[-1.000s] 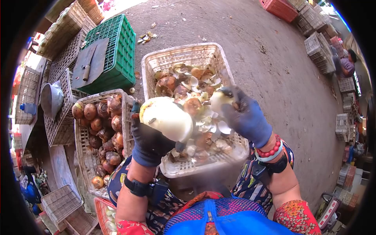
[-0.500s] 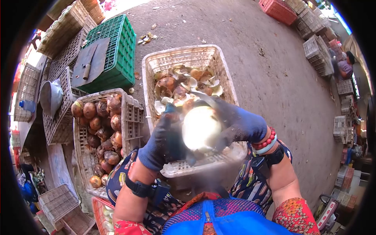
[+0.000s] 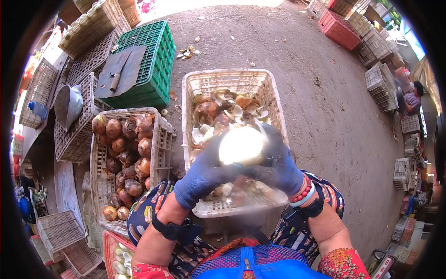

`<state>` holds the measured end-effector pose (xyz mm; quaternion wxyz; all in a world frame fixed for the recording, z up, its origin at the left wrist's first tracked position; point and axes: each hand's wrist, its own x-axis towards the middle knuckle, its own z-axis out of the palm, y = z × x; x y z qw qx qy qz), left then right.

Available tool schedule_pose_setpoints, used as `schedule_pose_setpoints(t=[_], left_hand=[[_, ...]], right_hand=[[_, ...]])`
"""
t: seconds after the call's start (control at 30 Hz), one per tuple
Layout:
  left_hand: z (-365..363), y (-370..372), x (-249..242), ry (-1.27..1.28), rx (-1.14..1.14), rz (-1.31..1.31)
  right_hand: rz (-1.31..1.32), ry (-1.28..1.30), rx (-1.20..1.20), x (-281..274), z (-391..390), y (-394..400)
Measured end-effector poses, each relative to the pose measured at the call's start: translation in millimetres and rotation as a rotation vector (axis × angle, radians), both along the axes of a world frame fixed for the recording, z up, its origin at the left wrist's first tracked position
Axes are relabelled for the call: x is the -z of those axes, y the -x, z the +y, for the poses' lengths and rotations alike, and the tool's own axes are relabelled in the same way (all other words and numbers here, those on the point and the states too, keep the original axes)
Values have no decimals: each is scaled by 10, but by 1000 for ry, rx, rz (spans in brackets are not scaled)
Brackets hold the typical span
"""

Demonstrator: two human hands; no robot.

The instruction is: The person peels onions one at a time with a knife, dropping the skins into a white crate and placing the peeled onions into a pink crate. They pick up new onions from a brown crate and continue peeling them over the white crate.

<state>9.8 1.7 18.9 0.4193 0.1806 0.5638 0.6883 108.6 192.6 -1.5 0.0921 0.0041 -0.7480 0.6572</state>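
Note:
A pale peeled onion (image 3: 241,146), very bright in the light, is between my two gloved hands. My left hand (image 3: 206,169) is wrapped round its left and lower side. My right hand (image 3: 278,162) closes on its right side; a thin whitish sliver, blurred, shows by those fingers. Both hands are over a white crate (image 3: 232,76) of brown and pale onion skins (image 3: 223,109). To the left stands another white crate (image 3: 157,139), full of unpeeled brown onions (image 3: 133,187).
A green crate (image 3: 160,69) bears a dark sheet and a knife (image 3: 116,80). A red crate (image 3: 109,253) of peeled onions is by my left leg. Stacked crates line both sides. A person (image 3: 411,100) is at the far right.
Both hands have turned round the onion, my left hand now under its left side and my right fingers further forward. The view has shifted a little, so the crates appear lower and further right.

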Motion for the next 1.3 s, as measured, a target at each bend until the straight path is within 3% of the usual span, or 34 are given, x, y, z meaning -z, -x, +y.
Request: schedule_pose_setpoints(t=[0.2,0.5,0.6,0.67,0.73,0.77,0.83,0.9,0.93,1.07,1.13,1.17,1.23,1.3], left_hand=[[-34,59,-8,-117,55,-77],[-115,246,192,-82,35,-320],[-73,164,396,-134,-103,-69],[-73,161,416,-234,-143,-209],[-99,173,318,-360,-104,-519],[-92,169,331,-308,-109,-443],[-67,160,347,-204,-120,-291],[-113,160,215,-207,-85,-369],[-124,161,131,-209,-64,-408],[-61,242,-109,-34,23,-75],[14,202,-110,-20,122,-31],[27,178,-89,-12,169,-13],[98,81,155,-112,145,-395],[73,74,183,-173,181,-225]], right_hand=[[-255,208,-9,-327,103,-24],[-386,627,-39,43,323,-80],[-376,788,-20,75,225,-62],[-407,771,66,-60,176,8],[-353,455,93,-239,164,42],[-326,300,107,-272,160,49],[-192,311,97,-134,75,59],[-121,220,192,-78,-29,47],[-231,326,159,-80,57,2],[-339,1194,42,19,246,-129],[-357,1301,-15,157,235,-104],[-362,1171,6,230,187,-48],[-345,911,42,189,71,32],[-285,650,72,-119,-43,37]])
